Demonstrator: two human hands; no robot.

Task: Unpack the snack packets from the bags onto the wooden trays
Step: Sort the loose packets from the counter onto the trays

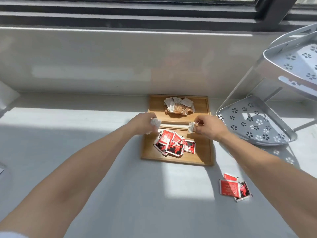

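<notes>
Snack packets, sorting onto two wooden trays: well advanced, not finished.

Far tray [202,102], against the table's back edge: a heap of pale brown packets [179,106]. Near tray [204,152], touching it in front: a heap of red packets [175,143]. Left hand [143,123]: fingers clenched on a crumpled white wrapper [155,122], likely an emptied bag. Right hand [210,126]: fingers pinching one pale packet [192,127] over the seam between trays, seemingly bound for the far tray. Left to do: three red packets [234,187] loose toward the table's front right. No full bags in view. Surface: pale grey table [85,152], sunlit in patches. Room: white wall below a dark-framed window; perforated metal corner rack [257,127] at the back right.
</notes>
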